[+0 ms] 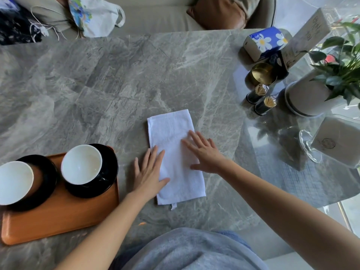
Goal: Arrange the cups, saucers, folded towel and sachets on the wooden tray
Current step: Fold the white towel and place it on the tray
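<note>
While the cups (81,164) sat on the tray (64,215), both spread hands, left (149,172) and right (204,152), pressed the towel (171,129) flat on the counter (116,75), likely smoothing its fold

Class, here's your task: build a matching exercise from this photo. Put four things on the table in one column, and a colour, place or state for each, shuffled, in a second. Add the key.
1. towel
2. wooden tray
3. tissue box
4. plant pot

A. blue with white daisies
B. holds green leaves, far right
C. pressed flat under left hand and right hand
D. carries cups on black saucers

Pairs: 1-C, 2-D, 3-A, 4-B
</note>
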Demonstrator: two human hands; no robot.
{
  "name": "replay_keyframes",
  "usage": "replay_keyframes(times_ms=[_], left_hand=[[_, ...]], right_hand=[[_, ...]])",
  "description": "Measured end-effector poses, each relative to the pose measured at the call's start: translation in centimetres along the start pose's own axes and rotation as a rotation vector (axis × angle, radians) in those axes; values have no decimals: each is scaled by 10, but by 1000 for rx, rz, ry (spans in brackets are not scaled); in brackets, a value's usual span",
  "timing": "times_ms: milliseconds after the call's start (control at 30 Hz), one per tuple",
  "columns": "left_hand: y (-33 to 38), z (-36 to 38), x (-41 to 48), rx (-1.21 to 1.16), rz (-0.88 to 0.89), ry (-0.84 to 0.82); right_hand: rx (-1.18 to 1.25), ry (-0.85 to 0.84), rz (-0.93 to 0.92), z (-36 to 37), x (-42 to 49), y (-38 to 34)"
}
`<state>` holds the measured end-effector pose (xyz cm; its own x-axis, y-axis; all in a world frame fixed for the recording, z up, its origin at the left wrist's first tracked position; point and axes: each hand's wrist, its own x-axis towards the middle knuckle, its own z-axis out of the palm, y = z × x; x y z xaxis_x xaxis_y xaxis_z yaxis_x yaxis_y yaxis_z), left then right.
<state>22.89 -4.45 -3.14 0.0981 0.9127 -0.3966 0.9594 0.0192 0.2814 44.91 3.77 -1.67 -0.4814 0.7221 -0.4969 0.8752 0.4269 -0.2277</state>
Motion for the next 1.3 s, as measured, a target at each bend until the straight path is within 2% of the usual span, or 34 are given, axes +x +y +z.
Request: replay_keyframes(times_ms=[167,500,600,733,800,867,1000,1300], left_hand=[[-11,-5,12,15,33,-107],[-10,-3,10,12,45,-97],[-7,-5,2,-21,65,2],[-7,3,-26,-142,316,247],[-10,12,-43,-164,383,227],[-16,21,-56,-151,380,186],[-17,29,-65,-99,362,146],[-8,26,-71,-62,300,94]], right_hand=[[7,-8,33,12,-13,11],[62,37,40,19,-14,13],[74,110,-10,20,-24,13],[147,221,-125,30,-57,4],[155,249,-201,42,-76,-3],[118,208,-247,57,-92,-10],[88,173,-205,76,-106,-15],[94,149,-149,63,-102,-21]])
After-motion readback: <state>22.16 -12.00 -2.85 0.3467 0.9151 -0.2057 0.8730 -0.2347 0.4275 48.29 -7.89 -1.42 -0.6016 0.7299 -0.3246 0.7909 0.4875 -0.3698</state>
